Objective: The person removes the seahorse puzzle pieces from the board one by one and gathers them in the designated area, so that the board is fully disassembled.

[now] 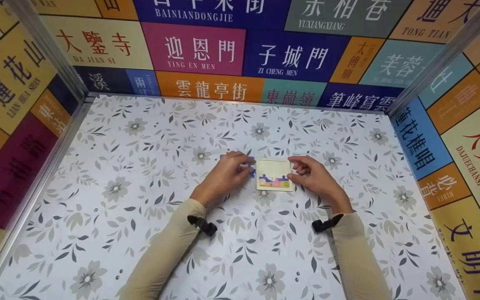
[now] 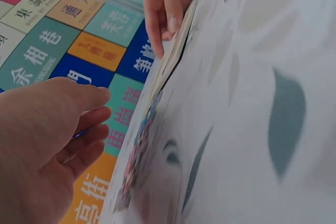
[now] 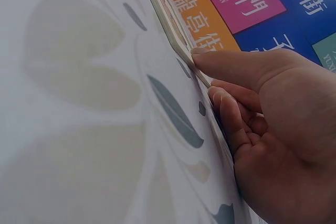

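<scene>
My right hand (image 1: 313,175) pinches the puzzle (image 1: 272,170) at its right edge; I can't tell whether my left hand (image 1: 225,175), by blue pieces (image 1: 252,172), grips any.

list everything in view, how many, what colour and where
Puzzle tray: one, pale cream, mid-table
Pieces in tray: several, blue, pink, green, yellowish, along its near side
Pieces outside tray: count unclear, blue and other colours, left of tray
Tabletop: one, white with grey flowers
Wall signs: many, multicoloured, back and sides
Metal posts: two, grey, back corners
Wrist devices: two, black, one per wrist
Sleeves: two, beige, forearms
Left hand: one, bare, by outside pieces
Right hand: one, bare, pinching tray's right edge
</scene>
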A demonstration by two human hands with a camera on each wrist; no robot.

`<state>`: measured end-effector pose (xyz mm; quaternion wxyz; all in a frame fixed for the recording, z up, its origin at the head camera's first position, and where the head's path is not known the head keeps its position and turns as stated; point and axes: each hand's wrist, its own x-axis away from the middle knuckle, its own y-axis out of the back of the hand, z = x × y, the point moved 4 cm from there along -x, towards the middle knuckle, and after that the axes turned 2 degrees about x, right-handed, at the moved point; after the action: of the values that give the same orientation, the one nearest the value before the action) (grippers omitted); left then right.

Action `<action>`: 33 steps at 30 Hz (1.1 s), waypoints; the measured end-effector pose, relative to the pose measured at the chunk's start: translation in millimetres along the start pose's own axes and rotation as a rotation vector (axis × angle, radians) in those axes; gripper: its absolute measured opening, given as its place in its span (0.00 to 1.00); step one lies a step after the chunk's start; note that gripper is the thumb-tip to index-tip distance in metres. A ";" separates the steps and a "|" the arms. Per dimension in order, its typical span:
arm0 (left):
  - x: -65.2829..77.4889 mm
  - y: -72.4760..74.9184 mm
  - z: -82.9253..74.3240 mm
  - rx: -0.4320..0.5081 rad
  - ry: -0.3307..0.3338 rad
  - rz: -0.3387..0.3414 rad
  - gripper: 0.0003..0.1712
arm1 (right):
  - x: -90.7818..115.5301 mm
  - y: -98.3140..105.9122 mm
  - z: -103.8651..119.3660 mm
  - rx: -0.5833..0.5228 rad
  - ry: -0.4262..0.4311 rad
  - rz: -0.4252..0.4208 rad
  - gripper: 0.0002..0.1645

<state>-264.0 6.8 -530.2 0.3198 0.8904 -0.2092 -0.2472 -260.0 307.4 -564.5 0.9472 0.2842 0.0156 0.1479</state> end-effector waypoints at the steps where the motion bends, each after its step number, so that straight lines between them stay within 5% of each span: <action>1: -2.8 -4.7 -2.5 0.005 -0.009 0.012 0.14 | -0.1 -0.1 0.4 -0.001 0.002 -0.003 0.37; 8: -15.8 -35.4 -16.1 0.016 -0.047 0.110 0.15 | -1.8 -0.2 0.1 -0.007 -0.013 -0.010 0.36; 18: -25.7 -65.7 -30.5 0.061 -0.048 0.166 0.16 | -0.3 0.1 2.2 -0.019 0.009 -0.015 0.37; 26: -28.3 -80.3 -23.4 0.054 -0.080 0.156 0.16 | -0.8 0.6 1.3 -0.022 0.013 -0.021 0.35; 33: -26.0 -75.5 -34.0 0.059 -0.060 0.176 0.17 | -1.0 0.4 2.3 -0.008 0.029 -0.023 0.34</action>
<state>-248.8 90.0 -550.1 0.3075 0.8697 -0.3035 -0.2385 -260.9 306.2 -562.4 0.9496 0.2781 0.0319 0.1413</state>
